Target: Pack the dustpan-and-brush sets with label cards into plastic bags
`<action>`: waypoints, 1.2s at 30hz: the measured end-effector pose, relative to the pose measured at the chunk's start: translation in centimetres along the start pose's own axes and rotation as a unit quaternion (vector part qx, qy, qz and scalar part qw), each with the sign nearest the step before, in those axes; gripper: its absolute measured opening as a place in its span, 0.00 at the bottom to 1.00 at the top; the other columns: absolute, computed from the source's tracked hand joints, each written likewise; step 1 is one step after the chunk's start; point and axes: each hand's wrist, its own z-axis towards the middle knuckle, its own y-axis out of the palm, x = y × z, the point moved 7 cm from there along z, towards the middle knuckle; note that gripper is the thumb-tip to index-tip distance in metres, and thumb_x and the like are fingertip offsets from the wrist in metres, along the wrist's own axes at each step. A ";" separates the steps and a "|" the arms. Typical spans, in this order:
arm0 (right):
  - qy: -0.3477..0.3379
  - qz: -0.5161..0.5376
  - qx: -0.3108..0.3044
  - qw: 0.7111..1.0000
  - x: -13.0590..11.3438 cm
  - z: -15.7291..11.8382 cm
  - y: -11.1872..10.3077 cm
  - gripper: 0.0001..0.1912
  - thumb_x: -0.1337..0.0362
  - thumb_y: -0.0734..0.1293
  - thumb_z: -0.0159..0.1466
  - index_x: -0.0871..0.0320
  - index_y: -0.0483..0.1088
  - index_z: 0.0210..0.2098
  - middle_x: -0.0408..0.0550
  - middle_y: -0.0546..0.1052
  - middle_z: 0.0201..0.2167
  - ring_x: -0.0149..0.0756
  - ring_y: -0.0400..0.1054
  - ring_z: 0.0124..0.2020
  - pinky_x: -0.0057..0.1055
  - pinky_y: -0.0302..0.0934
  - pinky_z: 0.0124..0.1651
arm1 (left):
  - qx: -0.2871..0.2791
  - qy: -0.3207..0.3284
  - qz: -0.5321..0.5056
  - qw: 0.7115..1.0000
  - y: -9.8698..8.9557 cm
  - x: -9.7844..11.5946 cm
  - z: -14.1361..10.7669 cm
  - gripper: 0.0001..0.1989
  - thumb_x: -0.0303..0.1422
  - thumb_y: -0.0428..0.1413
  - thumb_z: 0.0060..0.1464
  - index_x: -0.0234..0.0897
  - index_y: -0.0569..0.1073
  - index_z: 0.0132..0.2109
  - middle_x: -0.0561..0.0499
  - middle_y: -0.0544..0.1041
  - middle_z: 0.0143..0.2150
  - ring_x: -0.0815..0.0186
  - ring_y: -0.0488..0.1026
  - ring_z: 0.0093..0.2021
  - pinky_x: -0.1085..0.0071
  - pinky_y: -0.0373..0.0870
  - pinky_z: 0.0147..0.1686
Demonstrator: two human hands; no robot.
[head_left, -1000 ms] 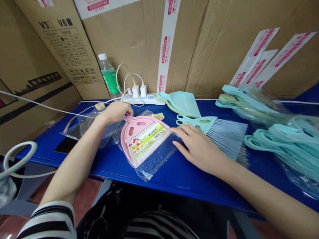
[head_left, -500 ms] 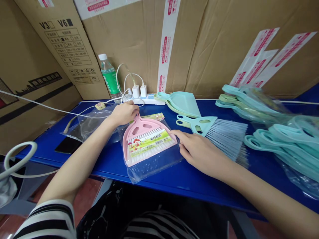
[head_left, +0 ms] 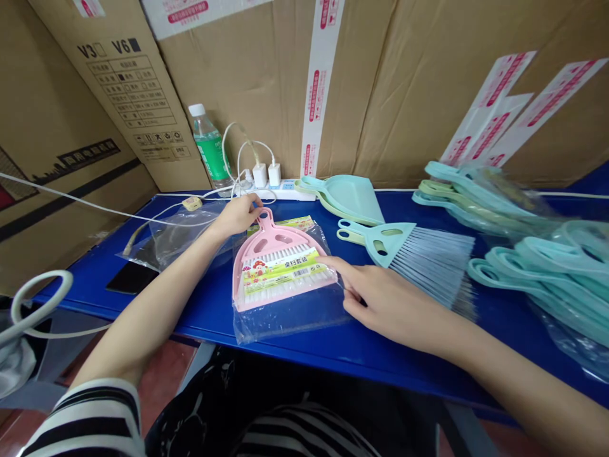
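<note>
A pink dustpan (head_left: 238, 279) with a matching hand brush (head_left: 280, 293) nested in it lies flat on the blue table, inside a clear plastic bag (head_left: 285, 327). A printed yellow-green card label (head_left: 280, 270) crosses the bristles. My left hand (head_left: 239, 214) is closed at the top of the pink handle, its fingertips on the hanging loop. My right hand (head_left: 373, 292) is at the set's right edge, index finger stretched over the label's end, the other fingers loosely curled, holding nothing visible. Right of it lie a blue hand brush (head_left: 428, 254) and, behind, a blue dustpan (head_left: 354, 195).
Bagged blue and green sets (head_left: 547, 273) are heaped at the right. A power strip (head_left: 290, 188) with chargers, a water bottle (head_left: 209, 146) and an empty-looking plastic bag (head_left: 183, 238) are at the left. A dark phone-like slab (head_left: 129, 278) lies nearby. Cardboard boxes (head_left: 266, 76) wall the back.
The pink set has been lowered flatter onto the table and turned slightly. My left hand has shifted a little left on the handle; my right index finger has moved slightly inward over the label.
</note>
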 end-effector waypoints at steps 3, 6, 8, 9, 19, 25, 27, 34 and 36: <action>0.006 0.000 -0.012 1.000 0.0 0.0 0.1 0.33 0.77 0.58 0.58 0.62 0.60 0.64 0.41 0.72 0.22 0.35 0.66 0.23 0.29 0.54 0.27 | 0.021 -0.001 -0.028 0.999 0.1 0.2 0.1 0.11 0.29 0.47 0.60 0.34 0.70 0.46 0.45 0.81 0.37 0.62 0.76 0.35 0.68 0.68 0.37; -0.001 -0.014 -0.012 1.000 0.1 0.0 0.2 0.31 0.76 0.58 0.58 0.61 0.64 0.61 0.41 0.72 0.21 0.35 0.67 0.23 0.29 0.53 0.27 | 0.020 0.005 -0.059 0.998 0.4 0.1 0.2 0.10 0.31 0.49 0.60 0.34 0.69 0.48 0.45 0.81 0.37 0.63 0.76 0.34 0.68 0.69 0.37; -0.009 -0.018 -0.010 1.000 0.1 0.0 0.2 0.29 0.76 0.58 0.58 0.60 0.67 0.59 0.42 0.72 0.21 0.35 0.67 0.23 0.29 0.53 0.26 | -0.004 0.014 -0.103 0.995 0.6 0.0 0.3 0.12 0.33 0.52 0.59 0.34 0.68 0.49 0.45 0.80 0.37 0.64 0.76 0.33 0.69 0.70 0.35; -0.013 -0.017 -0.006 1.000 0.1 0.0 0.2 0.29 0.76 0.58 0.58 0.60 0.67 0.58 0.41 0.72 0.21 0.34 0.66 0.23 0.28 0.53 0.26 | -0.020 0.021 -0.128 0.991 0.8 0.0 0.3 0.13 0.33 0.54 0.58 0.34 0.68 0.50 0.45 0.80 0.38 0.65 0.76 0.32 0.69 0.70 0.34; -0.035 -0.003 -0.003 0.999 0.0 -0.4 -0.1 0.31 0.76 0.58 0.58 0.57 0.67 0.60 0.40 0.69 0.18 0.32 0.62 0.20 0.27 0.50 0.23 | -0.041 0.078 -0.278 0.957 1.2 1.5 0.2 0.01 0.27 0.54 0.56 0.36 0.69 0.35 0.48 0.76 0.40 0.69 0.73 0.34 0.72 0.71 0.32; -0.033 -0.004 -0.034 0.999 0.0 -0.6 0.2 0.28 0.75 0.59 0.58 0.59 0.69 0.58 0.40 0.71 0.19 0.33 0.63 0.20 0.28 0.50 0.23 | -0.028 0.087 -0.249 0.964 1.6 1.7 0.3 0.07 0.23 0.50 0.55 0.35 0.69 0.40 0.48 0.77 0.44 0.68 0.74 0.43 0.69 0.69 0.45; -0.032 -0.007 -0.037 0.999 0.1 -0.5 0.1 0.28 0.75 0.59 0.59 0.61 0.68 0.59 0.40 0.71 0.19 0.33 0.63 0.21 0.28 0.51 0.24 | -0.052 0.088 -0.241 0.965 1.8 1.8 0.2 0.09 0.23 0.49 0.55 0.35 0.69 0.43 0.47 0.77 0.47 0.67 0.74 0.46 0.70 0.69 0.46; -0.050 -0.015 -0.034 0.998 0.1 -0.6 0.1 0.26 0.71 0.59 0.62 0.60 0.67 0.60 0.40 0.70 0.18 0.33 0.63 0.20 0.28 0.52 0.23 | 0.008 0.136 -0.024 0.990 -0.7 3.0 -1.1 0.09 0.24 0.50 0.54 0.35 0.71 0.42 0.45 0.77 0.45 0.62 0.73 0.45 0.65 0.67 0.46; -0.056 -0.016 -0.029 0.998 0.1 -0.7 -0.1 0.25 0.70 0.59 0.64 0.60 0.67 0.60 0.41 0.71 0.19 0.33 0.63 0.20 0.28 0.53 0.23 | -0.025 0.201 -0.017 0.979 -0.8 4.5 -2.1 0.06 0.27 0.50 0.56 0.36 0.72 0.38 0.46 0.77 0.41 0.63 0.73 0.42 0.66 0.66 0.44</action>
